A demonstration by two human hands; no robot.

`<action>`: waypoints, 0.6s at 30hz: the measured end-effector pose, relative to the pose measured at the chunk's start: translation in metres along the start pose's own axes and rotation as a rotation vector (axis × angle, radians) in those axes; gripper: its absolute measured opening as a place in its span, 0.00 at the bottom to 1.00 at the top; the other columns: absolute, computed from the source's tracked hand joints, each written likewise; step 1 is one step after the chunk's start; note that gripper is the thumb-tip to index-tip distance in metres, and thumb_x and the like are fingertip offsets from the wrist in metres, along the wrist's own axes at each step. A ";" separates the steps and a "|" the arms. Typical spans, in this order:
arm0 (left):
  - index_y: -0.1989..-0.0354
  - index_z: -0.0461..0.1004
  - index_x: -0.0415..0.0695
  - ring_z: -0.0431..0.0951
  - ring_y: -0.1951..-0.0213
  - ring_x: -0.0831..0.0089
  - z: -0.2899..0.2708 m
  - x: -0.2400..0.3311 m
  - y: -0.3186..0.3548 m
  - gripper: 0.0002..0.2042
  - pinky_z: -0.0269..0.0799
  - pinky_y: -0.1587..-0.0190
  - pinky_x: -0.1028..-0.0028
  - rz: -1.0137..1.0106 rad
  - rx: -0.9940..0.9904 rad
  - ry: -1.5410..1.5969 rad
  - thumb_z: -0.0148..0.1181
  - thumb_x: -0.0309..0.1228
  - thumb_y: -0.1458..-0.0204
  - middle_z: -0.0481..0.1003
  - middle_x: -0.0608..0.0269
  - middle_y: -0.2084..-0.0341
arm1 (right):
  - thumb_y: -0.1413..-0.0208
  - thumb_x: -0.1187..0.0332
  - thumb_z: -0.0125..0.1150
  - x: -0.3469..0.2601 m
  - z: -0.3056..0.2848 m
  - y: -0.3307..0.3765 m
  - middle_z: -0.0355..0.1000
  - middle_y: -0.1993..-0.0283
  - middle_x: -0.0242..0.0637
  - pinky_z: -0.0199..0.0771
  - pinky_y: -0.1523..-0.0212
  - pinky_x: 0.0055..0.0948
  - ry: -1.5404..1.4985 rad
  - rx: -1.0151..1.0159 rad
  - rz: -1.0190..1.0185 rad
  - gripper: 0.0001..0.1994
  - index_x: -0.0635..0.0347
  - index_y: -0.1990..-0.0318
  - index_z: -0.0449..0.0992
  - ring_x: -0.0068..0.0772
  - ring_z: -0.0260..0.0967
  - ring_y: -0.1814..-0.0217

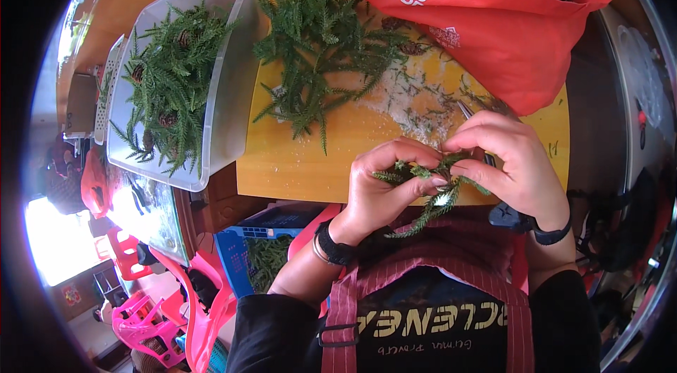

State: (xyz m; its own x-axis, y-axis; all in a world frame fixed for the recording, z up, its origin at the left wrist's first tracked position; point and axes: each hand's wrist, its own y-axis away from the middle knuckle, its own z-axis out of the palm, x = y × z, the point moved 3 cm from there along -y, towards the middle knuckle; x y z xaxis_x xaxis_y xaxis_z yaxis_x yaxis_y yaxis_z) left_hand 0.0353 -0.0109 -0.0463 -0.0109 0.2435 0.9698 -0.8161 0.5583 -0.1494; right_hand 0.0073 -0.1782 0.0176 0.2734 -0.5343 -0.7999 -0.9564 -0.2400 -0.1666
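Note:
My left hand (391, 179) is closed on a small green artificial pine sprig (438, 207), holding it just in front of the table's near edge. My right hand (504, 161) pinches the same sprig at its upper end, thumb and fingertips close to the left hand's. The sprig's needled tips hang below both hands. A slim metal tool (466, 111) pokes out beyond my right hand; most of it is hidden, and I cannot tell whether the hand holds it. Past my hands, a heap of green pine branches (314, 41) lies on the yellow table (296, 172).
A clear plastic bin (229, 101) of pine sprigs with cones stands at the left. A red cloth bag (508, 49) with brown cones fills the far right. White granules (405, 94) and needle scraps litter the table. A blue crate (236, 253) with greenery sits below, near pink chairs (204, 295).

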 end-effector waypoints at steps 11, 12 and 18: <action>0.73 0.74 0.39 0.76 0.68 0.70 -0.001 0.008 -0.003 0.10 0.71 0.64 0.74 0.161 -0.045 -0.107 0.69 0.20 0.64 0.76 0.57 0.72 | 0.60 0.76 0.65 0.004 0.003 -0.003 0.69 0.68 0.31 0.62 0.70 0.19 -0.339 -0.091 0.197 0.08 0.61 0.70 0.73 0.22 0.65 0.70; 0.74 0.74 0.39 0.76 0.68 0.70 -0.001 0.009 -0.003 0.09 0.71 0.65 0.74 0.162 -0.038 -0.123 0.69 0.20 0.64 0.76 0.57 0.73 | 0.60 0.76 0.65 0.005 0.005 -0.003 0.69 0.68 0.31 0.62 0.70 0.19 -0.339 -0.092 0.198 0.08 0.61 0.70 0.73 0.22 0.65 0.70; 0.74 0.75 0.39 0.78 0.67 0.67 0.000 0.016 0.000 0.10 0.72 0.64 0.74 0.272 0.025 -0.297 0.68 0.18 0.66 0.77 0.56 0.72 | 0.59 0.76 0.66 0.005 0.012 -0.001 0.68 0.70 0.29 0.62 0.71 0.19 -0.282 0.036 0.042 0.07 0.60 0.73 0.72 0.19 0.64 0.71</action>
State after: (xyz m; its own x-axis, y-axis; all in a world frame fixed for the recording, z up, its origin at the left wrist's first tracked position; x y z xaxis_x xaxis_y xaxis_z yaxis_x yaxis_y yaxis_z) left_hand 0.0355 -0.0067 -0.0305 -0.3918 0.1381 0.9096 -0.7741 0.4849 -0.4070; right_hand 0.0088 -0.1712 0.0068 0.1984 -0.2953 -0.9346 -0.9708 -0.1902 -0.1460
